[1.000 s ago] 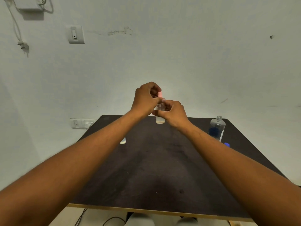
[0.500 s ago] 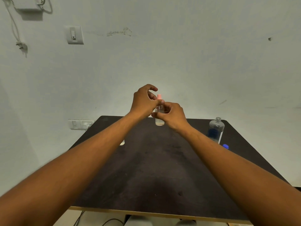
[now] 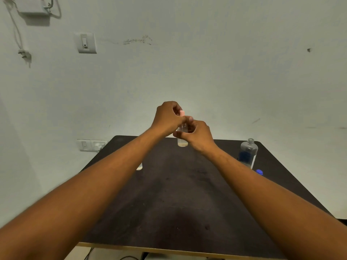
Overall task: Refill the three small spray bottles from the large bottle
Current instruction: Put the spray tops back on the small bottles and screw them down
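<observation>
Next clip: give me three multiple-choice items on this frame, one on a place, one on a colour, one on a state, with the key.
1. Where does the large bottle stand on the table?
A. far right
B. near left
C. centre front

2. What colour is the loose cap beside it?
A. red
B. blue
C. white

3. What state is the large bottle's neck in?
A. capped
B. uncapped
C. hidden by a hand

Key: 1 A, it stands by the far right corner. 2 B, the cap lying next to it is blue. 3 B, the bare threaded neck shows, while the left hand and right hand hold a small spray bottle.
</observation>
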{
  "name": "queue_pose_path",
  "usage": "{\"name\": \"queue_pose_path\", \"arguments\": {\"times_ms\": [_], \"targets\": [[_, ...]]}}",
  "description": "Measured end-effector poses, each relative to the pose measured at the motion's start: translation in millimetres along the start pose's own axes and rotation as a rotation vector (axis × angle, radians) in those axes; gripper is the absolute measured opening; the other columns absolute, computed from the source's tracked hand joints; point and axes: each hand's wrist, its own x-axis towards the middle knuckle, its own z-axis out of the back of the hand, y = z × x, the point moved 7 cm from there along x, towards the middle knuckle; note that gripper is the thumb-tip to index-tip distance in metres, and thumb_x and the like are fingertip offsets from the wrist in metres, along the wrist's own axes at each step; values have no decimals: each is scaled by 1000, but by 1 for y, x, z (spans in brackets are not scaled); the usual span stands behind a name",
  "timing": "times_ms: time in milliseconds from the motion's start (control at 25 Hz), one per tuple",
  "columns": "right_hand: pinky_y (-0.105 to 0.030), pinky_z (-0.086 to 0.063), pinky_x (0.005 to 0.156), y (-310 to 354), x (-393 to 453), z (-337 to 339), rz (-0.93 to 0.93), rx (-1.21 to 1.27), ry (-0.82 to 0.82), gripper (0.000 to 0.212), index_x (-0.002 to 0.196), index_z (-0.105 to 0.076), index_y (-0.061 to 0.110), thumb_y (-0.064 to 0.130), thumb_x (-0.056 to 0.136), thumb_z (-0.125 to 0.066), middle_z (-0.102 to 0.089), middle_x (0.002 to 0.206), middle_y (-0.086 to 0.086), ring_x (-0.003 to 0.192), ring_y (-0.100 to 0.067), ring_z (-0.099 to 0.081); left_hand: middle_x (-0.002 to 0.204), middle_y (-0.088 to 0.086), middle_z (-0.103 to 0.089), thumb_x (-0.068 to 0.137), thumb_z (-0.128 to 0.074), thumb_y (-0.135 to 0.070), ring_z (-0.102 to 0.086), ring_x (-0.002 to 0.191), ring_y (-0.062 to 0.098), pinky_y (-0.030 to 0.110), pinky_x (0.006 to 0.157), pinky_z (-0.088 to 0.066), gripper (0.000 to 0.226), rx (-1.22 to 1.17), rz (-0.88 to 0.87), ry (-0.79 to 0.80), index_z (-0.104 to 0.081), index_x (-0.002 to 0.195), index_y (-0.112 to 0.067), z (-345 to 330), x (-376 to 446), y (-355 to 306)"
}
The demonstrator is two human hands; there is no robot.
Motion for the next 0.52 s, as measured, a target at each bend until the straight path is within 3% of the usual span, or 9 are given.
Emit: {"name": "queue_pose_path", "arguments": {"times_ms": [120, 280, 360, 520], "targets": [[-24, -55, 82, 0, 0, 2, 20, -1, -5, 40, 114, -72, 17, 35, 81, -85, -73, 102, 2, 90, -13, -69, 88, -3, -71, 78, -86, -20, -68, 81, 10, 18, 70, -51, 32, -29, 2, 55, -71, 105, -15, 4, 2, -1], [-20, -51, 77, -3, 0, 2, 17, -11, -7, 34, 108, -71, 17, 35, 82, -84, -70, 100, 1, 86, -15, -67, 115, 6, -72, 83, -75, 8, -70, 105, 21, 36, 93, -57, 71, -188, 88, 292, -51, 143, -19, -5, 3, -4], [-22, -52, 79, -4, -2, 1, 8, -5, -7, 35, 111, -71, 16, 35, 83, -83, -71, 101, 1, 87, -16, -68, 116, 6, -67, 81, -79, 3, -67, 106, 24, 33, 87, -56, 74, -161, 114, 281, -49, 143, -22, -7, 6, -3], [-25, -54, 89, -6, -4, 2, -1, 30, -7, 46, 123, -70, 16, 33, 83, -84, -71, 107, 4, 93, -14, -69, 97, 2, -67, 73, -90, -27, -65, 88, 15, 23, 73, -50, 58, 23, 80, 84, -61, 122, -21, -2, 5, 2]]}}
